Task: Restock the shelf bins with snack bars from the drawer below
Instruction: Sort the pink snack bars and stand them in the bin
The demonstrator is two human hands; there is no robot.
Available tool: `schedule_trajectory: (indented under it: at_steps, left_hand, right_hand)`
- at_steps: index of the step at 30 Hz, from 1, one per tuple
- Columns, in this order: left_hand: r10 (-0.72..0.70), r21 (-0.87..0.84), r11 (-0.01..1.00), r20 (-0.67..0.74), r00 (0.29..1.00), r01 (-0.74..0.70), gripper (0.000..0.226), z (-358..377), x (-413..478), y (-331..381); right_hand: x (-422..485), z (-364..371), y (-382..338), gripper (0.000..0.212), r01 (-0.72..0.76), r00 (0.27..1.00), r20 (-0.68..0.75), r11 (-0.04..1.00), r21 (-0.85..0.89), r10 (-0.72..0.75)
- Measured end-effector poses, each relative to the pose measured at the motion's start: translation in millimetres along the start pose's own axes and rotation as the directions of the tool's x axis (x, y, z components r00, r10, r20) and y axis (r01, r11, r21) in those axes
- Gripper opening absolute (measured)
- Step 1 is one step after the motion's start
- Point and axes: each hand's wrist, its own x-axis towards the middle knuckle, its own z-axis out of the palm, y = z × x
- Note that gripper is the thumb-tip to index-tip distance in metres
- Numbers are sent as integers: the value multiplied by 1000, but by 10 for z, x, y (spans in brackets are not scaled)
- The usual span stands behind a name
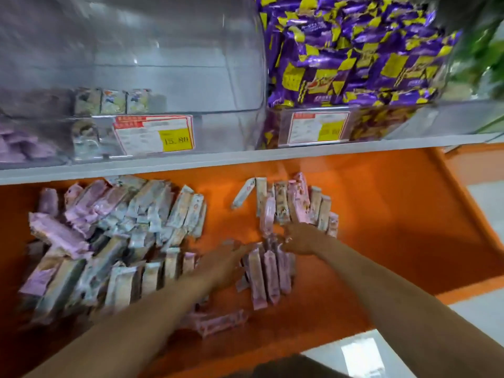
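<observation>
In the left half of the orange drawer, from its back wall to near its front edge, lies a big loose heap of snack bars in pale purple and cream wrappers. Above it on the white shelf, the clear left bin holds only a few bars at its bottom, behind a price tag.

Near the drawer's middle, the left hand lies with fingers stretched out flat, its tips at a small cluster of bars. The right hand sits at the cluster's far end; motion blur hides whether it pinches a bar. A row of bars stands just behind it, toward the back wall. A few more bars lie near the front edge.

At the shelf's right, a second bin is packed with purple-and-yellow packets.
</observation>
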Motion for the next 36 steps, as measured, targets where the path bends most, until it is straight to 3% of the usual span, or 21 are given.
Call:
schedule_trajectory:
  at_steps: [5,9,12,17,23,26,27,30,33,36]
  left_hand:
    - [-49,-36,998,108,993,53,66,272,227,131]
    - [-136,-135,981,36,990,140,55,283,287,183]
    - [-158,-226,962,-11,987,152,38,256,279,151]
    - [-247,-423,890,-136,959,169,29,183,170,-34]
    - [-292,-715,696,-190,937,72,29,-81,24,-252]
    - [-363,-864,500,-140,921,66,39,-254,-83,-320]
    - [-395,-905,421,-119,911,64,43,-310,-120,-324]
    - [-444,-978,196,-23,896,71,48,-457,-245,-288]
    - [-447,-998,4,54,893,63,47,-593,-383,-250]
    - [-418,-996,-89,47,907,10,29,-744,-569,-188]
  right_hand:
    - [115,180,36,54,-58,994,100,992,113,46]
    - [217,241,-21,38,-5,999,48,995,100,0]
    - [239,250,-17,51,9,999,41,991,133,-15]
    - [263,209,34,25,-40,998,52,962,269,27]
    - [124,7,-37,31,54,996,-90,873,484,-11]
    - [-14,-178,-173,19,107,993,-94,839,534,-66]
    - [-48,-237,-218,26,108,994,-88,811,575,-71]
    - [-142,-402,-419,74,101,994,-96,737,668,-49]
    - [-219,-520,-694,70,133,991,-107,604,786,-79]
    - [-338,-584,-1037,76,111,993,-68,594,797,-94]
